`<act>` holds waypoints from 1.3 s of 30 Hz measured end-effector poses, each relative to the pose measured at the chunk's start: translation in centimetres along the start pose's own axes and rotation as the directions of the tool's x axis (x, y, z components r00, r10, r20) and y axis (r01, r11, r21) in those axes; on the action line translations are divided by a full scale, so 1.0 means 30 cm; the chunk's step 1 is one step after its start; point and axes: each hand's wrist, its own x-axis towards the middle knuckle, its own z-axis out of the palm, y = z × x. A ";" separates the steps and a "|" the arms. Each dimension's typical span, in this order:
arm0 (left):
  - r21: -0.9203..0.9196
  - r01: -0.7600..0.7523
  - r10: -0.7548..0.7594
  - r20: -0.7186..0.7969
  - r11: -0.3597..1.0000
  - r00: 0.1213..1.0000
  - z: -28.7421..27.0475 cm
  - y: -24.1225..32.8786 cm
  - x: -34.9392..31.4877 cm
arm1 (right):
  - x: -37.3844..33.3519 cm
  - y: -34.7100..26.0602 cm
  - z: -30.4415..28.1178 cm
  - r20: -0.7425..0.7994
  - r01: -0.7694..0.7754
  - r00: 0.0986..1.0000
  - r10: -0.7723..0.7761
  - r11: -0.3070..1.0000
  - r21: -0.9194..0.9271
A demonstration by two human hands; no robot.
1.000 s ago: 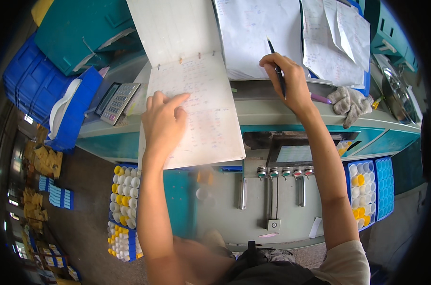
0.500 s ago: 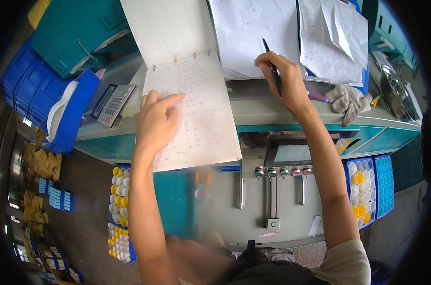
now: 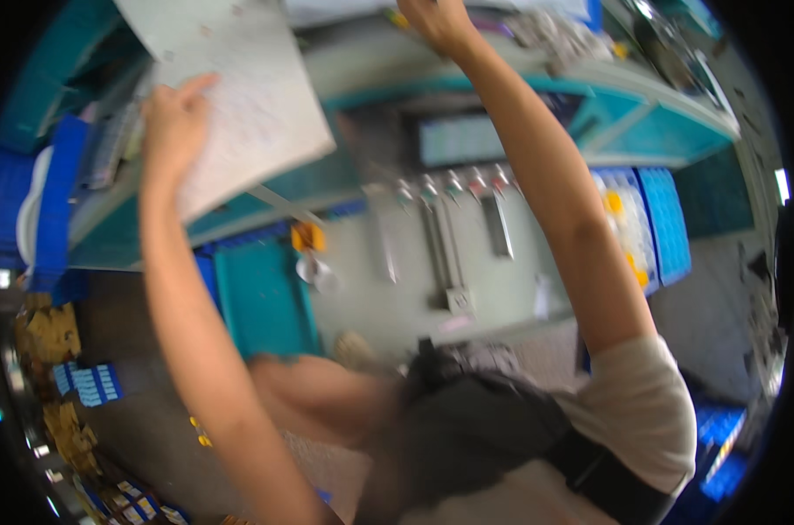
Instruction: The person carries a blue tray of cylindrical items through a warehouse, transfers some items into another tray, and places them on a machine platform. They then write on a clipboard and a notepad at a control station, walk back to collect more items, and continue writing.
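Note:
My left hand (image 3: 174,127) lies on the left side of a notebook (image 3: 257,131) with handwritten pages, its index finger stretched across the paper. The notebook juts over the front edge of the bench. At the top of the view my right hand (image 3: 439,24) is partly cut off, its fingers closed. A dark bit of the black pen (image 3: 433,3) shows in that hand at the picture's edge. White sheets (image 3: 344,10) lie just left of this hand, and a grey knitted glove (image 3: 559,37) lies to its right. Motion blurs the writing.
Below the bench edge are a lit screen (image 3: 463,142) and a row of small round knobs (image 3: 454,184). A teal tray (image 3: 261,293) is at lower left. Blue crates with white and yellow cups (image 3: 623,219) stand at right. A blue bin (image 3: 64,197) is on the left.
The whole view has shifted, so the bench, notebook and both hands appear higher and further left. My right hand is now cut by the upper edge. My left hand stays on the notebook.

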 end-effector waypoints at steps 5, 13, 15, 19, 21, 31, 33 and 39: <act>0.086 -0.043 0.044 -0.011 0.995 0.999 0.035 -0.081 0.036 | -0.284 -0.154 -0.313 -0.148 0.198 0.966 -0.212 0.975 -0.106; 0.135 -0.080 0.094 -0.099 0.988 0.991 0.101 -0.151 0.072 | -0.918 -0.271 -0.405 -0.135 -0.349 0.937 0.322 0.874 -0.337; 0.105 -0.053 0.064 -0.105 0.993 0.992 0.106 -0.154 0.069 | -0.939 -0.275 -0.376 -0.037 -0.174 0.983 0.178 0.858 -0.484; 0.157 -0.091 0.111 -0.125 0.983 0.986 0.098 -0.142 0.063 | -0.900 -0.273 -0.327 0.123 0.004 0.989 0.076 0.837 -0.547; 0.140 -0.070 0.085 -0.103 0.988 0.991 0.090 -0.131 0.065 | -0.884 -0.259 -0.293 0.158 0.085 0.987 0.008 0.817 -0.570; 0.156 -0.079 0.094 -0.086 0.985 0.992 0.096 -0.145 0.082 | -0.873 -0.197 -0.216 0.100 0.131 0.991 -0.089 0.790 -0.598; 0.135 -0.052 0.063 -0.077 0.989 0.995 0.106 -0.159 0.088 | -0.890 -0.200 -0.231 0.077 0.107 0.994 -0.076 0.784 -0.611; 0.120 -0.024 0.034 -0.085 0.992 0.996 0.124 -0.191 0.109 | -0.906 -0.175 -0.248 0.055 0.147 0.988 -0.145 0.767 -0.624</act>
